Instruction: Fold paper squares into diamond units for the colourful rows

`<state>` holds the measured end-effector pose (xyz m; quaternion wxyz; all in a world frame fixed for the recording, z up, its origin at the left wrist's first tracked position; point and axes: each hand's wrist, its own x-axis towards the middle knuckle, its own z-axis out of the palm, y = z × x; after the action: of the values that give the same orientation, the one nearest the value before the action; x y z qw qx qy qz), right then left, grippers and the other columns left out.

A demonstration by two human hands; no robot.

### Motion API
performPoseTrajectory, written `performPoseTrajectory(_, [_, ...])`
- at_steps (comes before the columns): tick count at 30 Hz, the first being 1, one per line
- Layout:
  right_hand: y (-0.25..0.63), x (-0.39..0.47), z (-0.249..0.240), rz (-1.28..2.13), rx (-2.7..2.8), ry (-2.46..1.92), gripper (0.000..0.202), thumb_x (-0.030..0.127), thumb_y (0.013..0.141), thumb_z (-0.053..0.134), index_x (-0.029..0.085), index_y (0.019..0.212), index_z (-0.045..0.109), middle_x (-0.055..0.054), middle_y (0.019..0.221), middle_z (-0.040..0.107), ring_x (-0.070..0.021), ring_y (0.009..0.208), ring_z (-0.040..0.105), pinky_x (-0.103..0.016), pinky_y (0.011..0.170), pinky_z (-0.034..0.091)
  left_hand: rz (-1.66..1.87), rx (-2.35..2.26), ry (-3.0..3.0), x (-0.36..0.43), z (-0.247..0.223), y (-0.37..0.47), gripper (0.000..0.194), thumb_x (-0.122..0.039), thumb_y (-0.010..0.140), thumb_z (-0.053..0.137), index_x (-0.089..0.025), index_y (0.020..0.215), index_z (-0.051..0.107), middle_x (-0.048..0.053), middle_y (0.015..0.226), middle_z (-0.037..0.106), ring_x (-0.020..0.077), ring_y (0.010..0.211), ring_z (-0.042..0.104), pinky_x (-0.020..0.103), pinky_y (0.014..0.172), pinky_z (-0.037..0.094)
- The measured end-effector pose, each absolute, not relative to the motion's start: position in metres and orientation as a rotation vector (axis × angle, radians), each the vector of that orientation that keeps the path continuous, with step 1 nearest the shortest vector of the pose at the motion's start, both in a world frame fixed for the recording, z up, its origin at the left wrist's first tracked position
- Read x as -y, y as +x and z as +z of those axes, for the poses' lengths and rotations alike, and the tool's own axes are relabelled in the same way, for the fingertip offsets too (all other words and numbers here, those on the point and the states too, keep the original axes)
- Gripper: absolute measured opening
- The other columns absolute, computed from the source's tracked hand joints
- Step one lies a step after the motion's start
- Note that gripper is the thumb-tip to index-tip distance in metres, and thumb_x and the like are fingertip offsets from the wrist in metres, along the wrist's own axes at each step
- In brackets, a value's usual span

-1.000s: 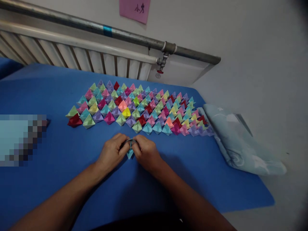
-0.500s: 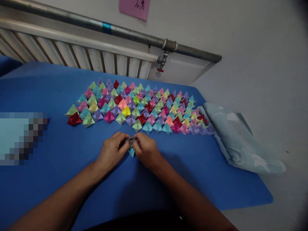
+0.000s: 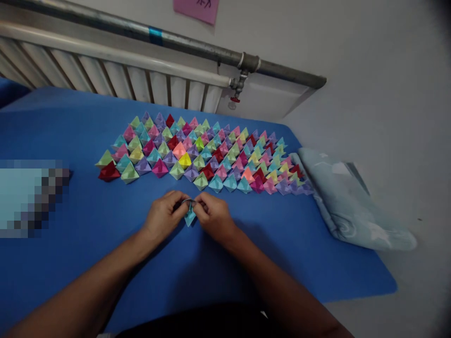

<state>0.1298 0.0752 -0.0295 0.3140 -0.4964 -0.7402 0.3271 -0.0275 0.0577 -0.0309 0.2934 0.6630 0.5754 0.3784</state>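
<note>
Between my two hands, over the blue surface, is a small light-blue folded paper, its point hanging down. My left hand pinches its left side between thumb and fingers. The right side is pinched by my right hand. Fingertips cover part of the paper's upper edge. Just beyond my hands stand several rows of small folded paper boats in green, purple, pink, red, yellow and blue.
A folded pale blue-green cloth lies at the right edge of the blue surface. A blurred-out light-blue object is at the left. Behind are a white radiator and a metal pipe along the wall.
My hands have moved slightly apart at the fingertips, and more of the light-blue paper shows between them. Both hands still pinch it. The view has shifted slightly.
</note>
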Motion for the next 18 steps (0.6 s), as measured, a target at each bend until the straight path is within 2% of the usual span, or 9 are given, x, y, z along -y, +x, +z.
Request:
performPoseTrajectory(3, [0.131, -0.076, -0.027, 0.962, 1.892, -1.374, 0.012, 0.022, 0.079, 0.055, 0.021, 0.067, 0.054, 0.006, 0.056, 0.048, -0.0094, 0.053, 0.043, -0.022, 0.055, 0.031, 0.976, -1.517, 1.706, -0.058, -0.032, -0.029, 0.021, -0.033, 0.084, 0.052, -0.019, 0.082, 0.067, 0.001, 0.074, 0.066, 0.0132, 0.064, 0.059, 0.024, 0.057, 0.043])
performPoseTrajectory(9, [0.133, -0.078, -0.025, 0.943, 1.978, -1.435, 0.018, 0.023, 0.08, 0.055, 0.02, 0.062, 0.052, 0.007, 0.053, 0.046, -0.009, 0.051, 0.04, -0.022, 0.052, 0.026, 0.883, -1.431, 1.636, -0.06, -0.031, -0.035, 0.021, -0.034, 0.08, 0.056, -0.019, 0.087, 0.068, 0.001, 0.073, 0.068, 0.0147, 0.064, 0.061, 0.024, 0.056, 0.047])
performPoseTrajectory(14, [0.132, -0.075, -0.023, 0.853, 2.093, -1.45, 0.021, 0.022, 0.082, 0.056, 0.02, 0.061, 0.052, 0.006, 0.054, 0.046, -0.009, 0.051, 0.039, -0.023, 0.052, 0.024, 0.838, -1.442, 1.74, -0.062, -0.029, -0.039, 0.019, -0.034, 0.08, 0.054, -0.02, 0.075, 0.067, 0.0, 0.069, 0.065, 0.0145, 0.064, 0.06, 0.025, 0.058, 0.045])
performPoseTrajectory(18, [0.133, -0.075, -0.019, 0.813, 2.2, -1.477, 0.018, 0.023, 0.083, 0.059, 0.021, 0.065, 0.054, 0.006, 0.056, 0.049, -0.01, 0.053, 0.04, -0.024, 0.053, 0.024, 0.781, -1.431, 1.808, -0.063, -0.025, -0.046, 0.024, -0.034, 0.076, 0.058, -0.021, 0.09, 0.071, 0.0, 0.073, 0.063, 0.0133, 0.06, 0.057, 0.025, 0.056, 0.044])
